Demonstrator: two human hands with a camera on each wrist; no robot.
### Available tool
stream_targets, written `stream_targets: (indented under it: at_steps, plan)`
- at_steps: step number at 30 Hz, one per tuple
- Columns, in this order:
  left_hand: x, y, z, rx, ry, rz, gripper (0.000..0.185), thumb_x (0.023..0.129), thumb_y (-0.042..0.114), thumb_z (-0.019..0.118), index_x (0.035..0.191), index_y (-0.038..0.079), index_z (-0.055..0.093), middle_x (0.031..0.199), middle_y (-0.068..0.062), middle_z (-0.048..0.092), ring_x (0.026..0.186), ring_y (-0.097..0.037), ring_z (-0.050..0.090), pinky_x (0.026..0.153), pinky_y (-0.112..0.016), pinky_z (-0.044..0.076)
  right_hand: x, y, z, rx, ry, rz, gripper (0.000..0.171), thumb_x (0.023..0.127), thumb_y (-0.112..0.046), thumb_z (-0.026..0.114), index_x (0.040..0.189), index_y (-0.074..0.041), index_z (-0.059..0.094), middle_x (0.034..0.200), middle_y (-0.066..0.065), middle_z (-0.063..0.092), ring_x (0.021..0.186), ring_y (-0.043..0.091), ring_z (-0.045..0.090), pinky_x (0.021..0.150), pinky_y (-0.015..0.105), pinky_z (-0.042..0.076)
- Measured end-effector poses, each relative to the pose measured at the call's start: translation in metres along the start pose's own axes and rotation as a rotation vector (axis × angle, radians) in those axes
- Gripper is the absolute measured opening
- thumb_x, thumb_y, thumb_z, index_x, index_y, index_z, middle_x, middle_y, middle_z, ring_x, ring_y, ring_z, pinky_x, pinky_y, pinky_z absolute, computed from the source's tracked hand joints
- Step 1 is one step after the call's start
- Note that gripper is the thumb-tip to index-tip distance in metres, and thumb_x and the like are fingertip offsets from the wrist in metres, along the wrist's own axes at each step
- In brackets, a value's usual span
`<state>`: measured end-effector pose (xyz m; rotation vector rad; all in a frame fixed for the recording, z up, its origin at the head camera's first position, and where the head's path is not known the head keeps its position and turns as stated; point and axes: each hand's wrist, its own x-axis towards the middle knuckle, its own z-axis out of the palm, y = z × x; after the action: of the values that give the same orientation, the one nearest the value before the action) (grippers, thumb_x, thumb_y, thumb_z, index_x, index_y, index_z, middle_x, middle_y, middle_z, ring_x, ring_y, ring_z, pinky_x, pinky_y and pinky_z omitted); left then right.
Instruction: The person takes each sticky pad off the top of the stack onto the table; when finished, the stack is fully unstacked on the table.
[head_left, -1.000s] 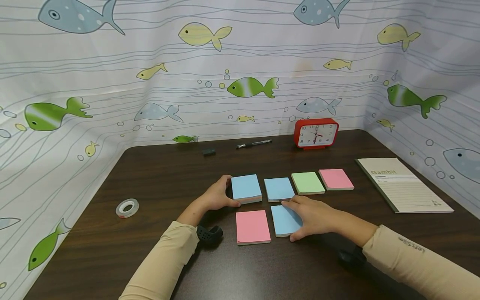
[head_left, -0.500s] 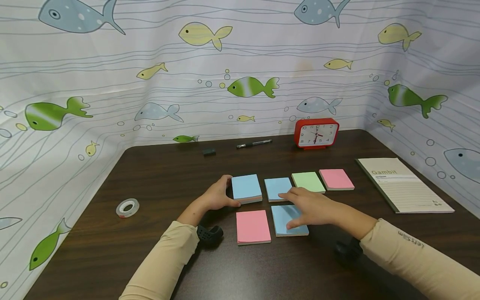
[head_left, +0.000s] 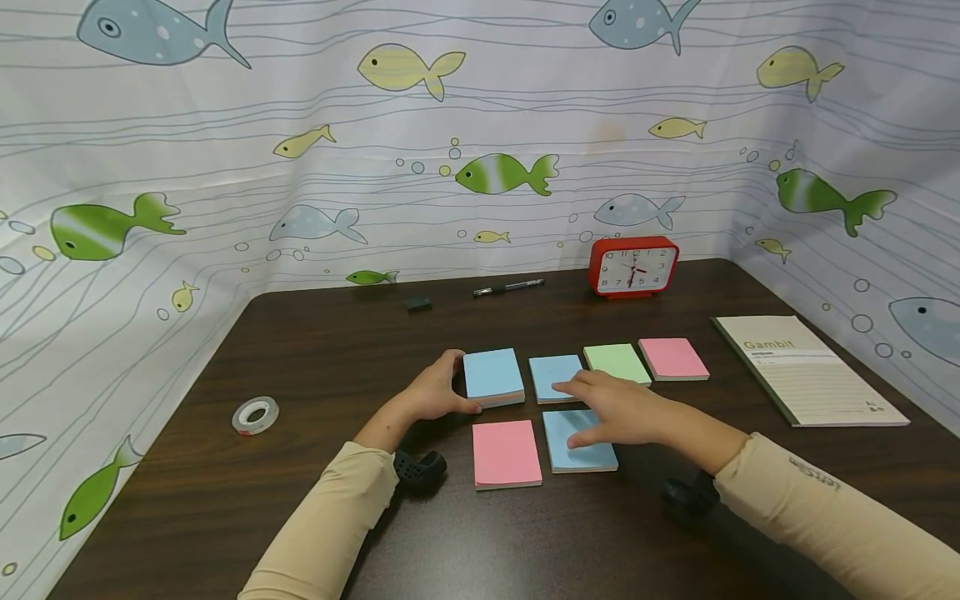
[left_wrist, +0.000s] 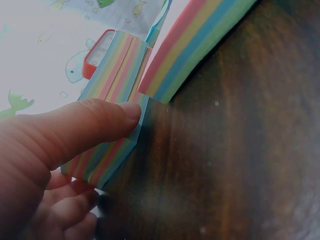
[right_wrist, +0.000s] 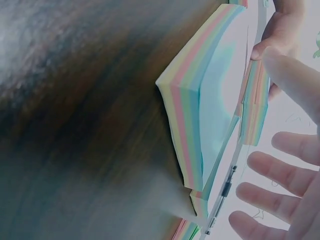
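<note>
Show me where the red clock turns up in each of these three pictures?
Head view: the red clock stands at the back of the table, right of centre.
Left wrist view: a red sliver at upper left, behind the pad that the left hand grips.
Right wrist view: not in it.
Shared landmark: that blue-topped pad.

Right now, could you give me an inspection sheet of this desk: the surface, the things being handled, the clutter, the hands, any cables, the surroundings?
Surface: dark wooden table.
Job's things: six sticky-note pads: far-left blue pad, middle blue pad, green pad, far pink pad, near pink pad, near blue pad.
Clutter: tape roll, pen, small dark block, red clock, Gambit notebook.
Hands: left hand grips the far-left blue pad's edge; right hand, fingers spread, over the two other blue pads.
Cables: nothing seen.
Surroundings: fish-print curtain.
</note>
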<state>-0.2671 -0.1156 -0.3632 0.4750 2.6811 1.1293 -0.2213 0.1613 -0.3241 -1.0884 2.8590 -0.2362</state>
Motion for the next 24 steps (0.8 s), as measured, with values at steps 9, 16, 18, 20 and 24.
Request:
stream_targets:
  at_steps: [9,16,18,20,24]
  plan:
    - [0.0,-0.001,0.001,0.0,0.005,0.004,0.088,0.066,0.021,0.077,0.132,0.0,0.023,0.133,-0.019,0.032,0.12,-0.028,0.033,0.093,-0.041,0.031,0.003,-0.003,0.0,0.004,-0.001,-0.011,0.072,0.069,-0.048,0.068,0.126,-0.007,0.047,0.108,0.006,0.05,0.093,0.017,0.047,0.066,0.031,0.044]
    - [0.0,0.0,0.0,0.002,0.004,0.001,0.088,0.066,0.021,0.077,0.132,0.0,0.023,0.133,-0.018,0.031,0.121,-0.027,0.033,0.093,-0.041,0.031,0.008,-0.004,0.002,0.007,0.002,-0.015,0.072,0.07,-0.049,0.066,0.127,-0.008,0.046,0.109,0.005,0.05,0.096,0.018,0.047,0.068,0.033,0.045]
    - [0.0,0.0,0.0,0.002,0.002,0.0,0.088,0.066,0.021,0.077,0.132,0.0,0.023,0.133,-0.018,0.031,0.121,-0.027,0.032,0.093,-0.041,0.031,0.01,-0.005,0.002,0.0,0.013,-0.025,0.072,0.071,-0.049,0.065,0.127,-0.008,0.045,0.109,0.005,0.05,0.097,0.018,0.047,0.069,0.034,0.045]
    - [0.0,0.0,0.0,0.004,0.001,-0.002,0.088,0.066,0.021,0.077,0.132,0.0,0.023,0.134,-0.018,0.031,0.121,-0.027,0.032,0.093,-0.041,0.031,0.012,-0.006,0.003,-0.005,0.023,-0.031,0.071,0.071,-0.048,0.065,0.127,-0.008,0.045,0.11,0.006,0.051,0.098,0.019,0.047,0.071,0.035,0.045]
    - [0.001,-0.001,0.001,0.011,0.003,-0.005,0.089,0.065,0.021,0.077,0.132,0.0,0.023,0.134,-0.018,0.031,0.121,-0.028,0.032,0.093,-0.041,0.031,0.018,-0.007,0.003,-0.016,0.037,-0.041,0.07,0.072,-0.047,0.065,0.127,-0.007,0.045,0.11,0.008,0.051,0.099,0.021,0.048,0.072,0.037,0.045]
